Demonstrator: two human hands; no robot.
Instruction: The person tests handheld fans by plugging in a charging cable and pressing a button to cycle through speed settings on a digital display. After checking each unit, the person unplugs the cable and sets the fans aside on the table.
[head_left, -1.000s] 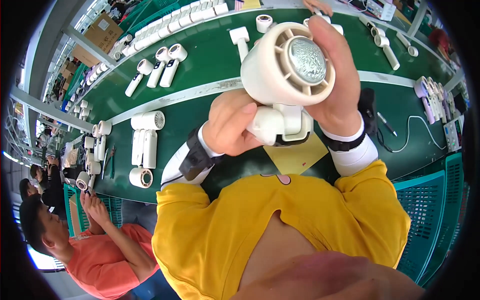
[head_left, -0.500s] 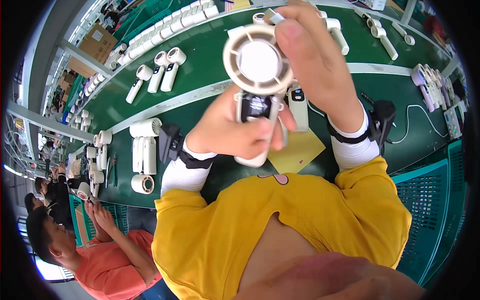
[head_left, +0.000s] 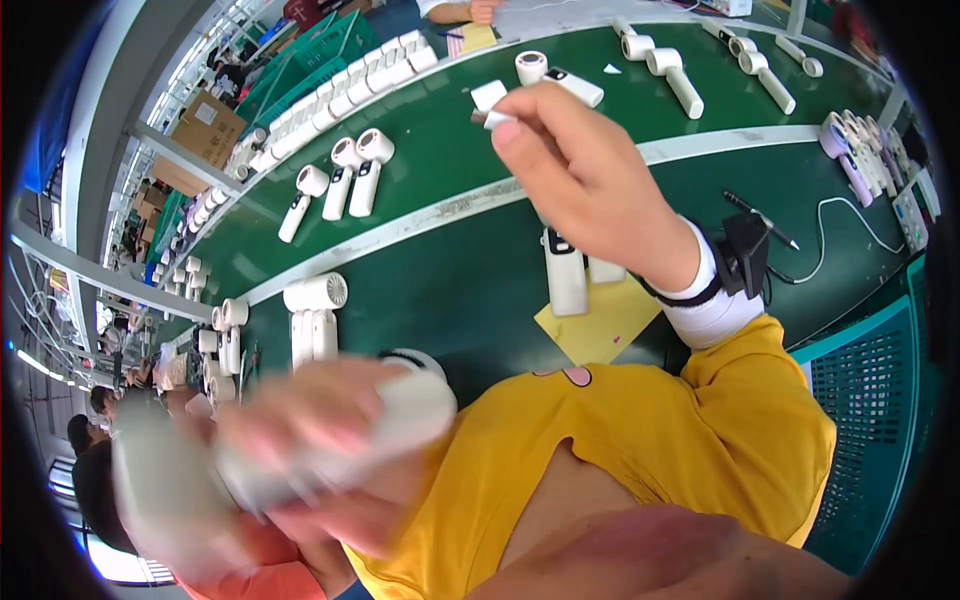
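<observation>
At the lower left my left hand (head_left: 310, 425), smeared by motion, is wrapped round a white handheld fan (head_left: 415, 410). The fan's round head is a pale blur beyond the fingers, and its buttons cannot be made out. My right hand (head_left: 600, 190) is raised over the middle of the bench, thumb and forefinger pinching a small white plug (head_left: 491, 120) with a metal tip. Beneath that wrist a white handheld fan (head_left: 567, 280) with a dark display lies on a yellow sheet (head_left: 620, 325). A second white body beside it is partly hidden by the hand.
Several white fans (head_left: 365, 185) lie on the green bench (head_left: 450, 270) at left, others (head_left: 683, 90) at far right. A pen (head_left: 765, 220) and white cable (head_left: 822, 240) are near a power strip (head_left: 910, 220). A teal crate (head_left: 865, 420) stands right; a co-worker (head_left: 270, 575) sits left.
My left hand has swung down and left with the fan, away from my right hand. The right hand has come lower, still pinching the plug. The fan on the yellow sheet is now less covered.
</observation>
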